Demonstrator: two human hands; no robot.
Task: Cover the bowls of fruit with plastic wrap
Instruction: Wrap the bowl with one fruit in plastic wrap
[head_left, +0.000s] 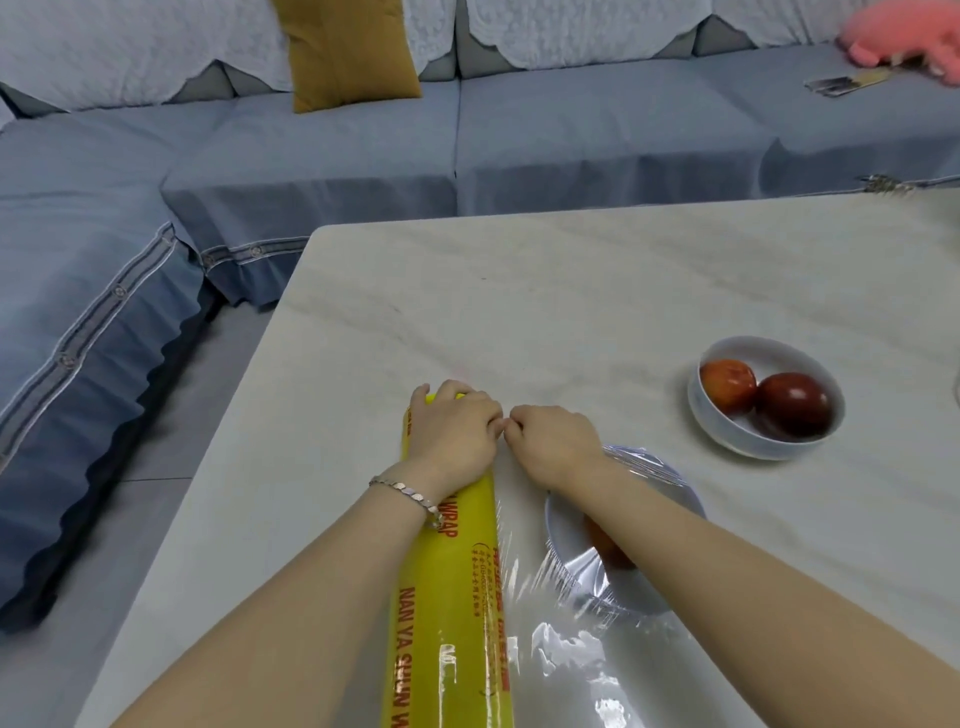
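Yellow cling-wrap box (451, 597) lay lengthwise, pointing away from the person; left hand (452, 431) gripped its far end, right hand (558, 441) pinched film (561, 649).

Yellow roll (447, 597) lies lengthwise at the table's (571, 291) near edge, clear film (561, 649) drawn right over the near bowl (563, 525). A second bowl (727, 439), uncovered, holds two red fruits (792, 402) toward the right edge.

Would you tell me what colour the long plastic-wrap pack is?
The long plastic-wrap pack is yellow with red lettering; head view.
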